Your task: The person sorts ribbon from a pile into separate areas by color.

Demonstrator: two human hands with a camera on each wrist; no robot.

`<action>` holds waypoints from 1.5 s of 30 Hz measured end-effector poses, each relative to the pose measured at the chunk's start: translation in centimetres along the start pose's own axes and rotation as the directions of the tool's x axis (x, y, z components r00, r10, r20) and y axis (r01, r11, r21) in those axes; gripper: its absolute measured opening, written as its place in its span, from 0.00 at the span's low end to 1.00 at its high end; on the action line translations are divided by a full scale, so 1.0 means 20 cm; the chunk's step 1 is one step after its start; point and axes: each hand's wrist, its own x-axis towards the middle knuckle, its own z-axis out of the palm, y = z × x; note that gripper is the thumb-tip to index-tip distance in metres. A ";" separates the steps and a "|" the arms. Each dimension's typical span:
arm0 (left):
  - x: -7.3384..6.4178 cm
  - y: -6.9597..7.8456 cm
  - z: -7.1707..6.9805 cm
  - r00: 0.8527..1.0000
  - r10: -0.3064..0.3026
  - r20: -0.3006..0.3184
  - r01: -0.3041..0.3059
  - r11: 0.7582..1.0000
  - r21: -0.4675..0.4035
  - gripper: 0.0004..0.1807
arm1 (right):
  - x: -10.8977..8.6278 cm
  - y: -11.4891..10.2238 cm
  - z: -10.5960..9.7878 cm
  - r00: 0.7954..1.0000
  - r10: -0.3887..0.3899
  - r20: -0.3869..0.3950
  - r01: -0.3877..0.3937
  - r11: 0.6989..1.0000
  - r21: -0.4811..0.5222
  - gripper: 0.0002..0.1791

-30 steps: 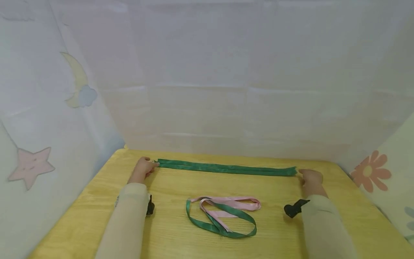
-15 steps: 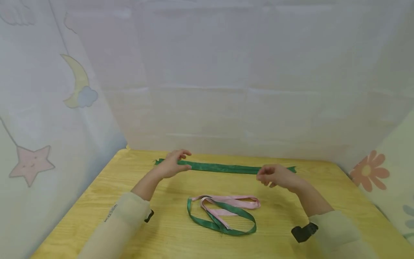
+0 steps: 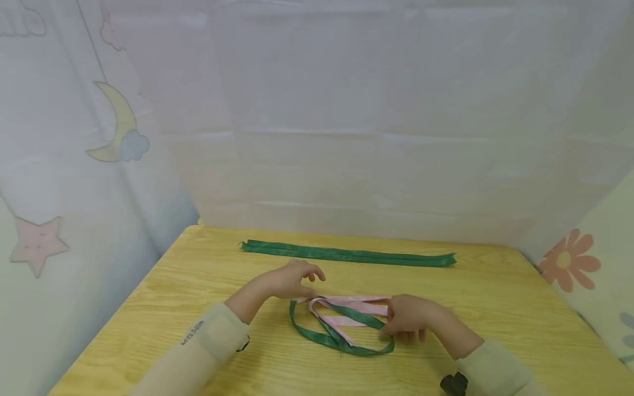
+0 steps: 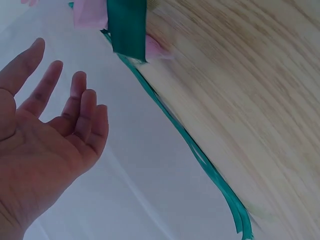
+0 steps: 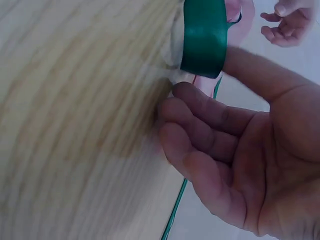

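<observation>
In the head view, a loose bundle of pink ribbon (image 3: 349, 320) and green ribbon (image 3: 313, 335) lies in loops on the yellow wooden table (image 3: 277, 368). My right hand (image 3: 411, 316) is at the bundle's right end, its fingers over the pink loop. Seen from the right wrist, the thumb reaches behind a green ribbon loop (image 5: 204, 40), while the other fingers (image 5: 175, 140) bend loosely, apart from a pinch. My left hand (image 3: 292, 279), fingers spread, hovers at the bundle's upper left; the left wrist view shows its palm (image 4: 50, 145) bare.
Toward the table's back edge, a flattened green ribbon (image 3: 346, 255) is stretched out in a straight strip from left to right. Behind it stands a pale hanging sheet (image 3: 317, 176). Printed side sheets carry a moon (image 3: 119, 118), a star (image 3: 38, 242) and a flower (image 3: 564, 259).
Both hands have left the ends of the straight green strip, come inward, and moved nearer to the looped bundle. The strip stays lying at the back.
</observation>
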 end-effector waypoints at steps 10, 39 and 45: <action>0.07 0.14 0.09 0.994 0.110 -0.022 -0.109 0.994 0.017 0.25 | -0.04 -0.09 -0.09 0.913 -0.404 -0.055 0.407 0.908 0.102 0.05; -0.19 0.09 -0.25 0.994 0.111 0.026 -0.098 0.950 -0.295 0.08 | -0.28 -0.03 -0.41 0.944 -0.318 -0.085 0.327 0.936 0.133 0.10; -0.24 0.04 -0.30 0.996 0.093 -0.012 -0.093 0.950 -0.298 0.11 | -0.28 0.02 -0.43 0.944 -0.319 -0.080 0.328 0.932 0.155 0.11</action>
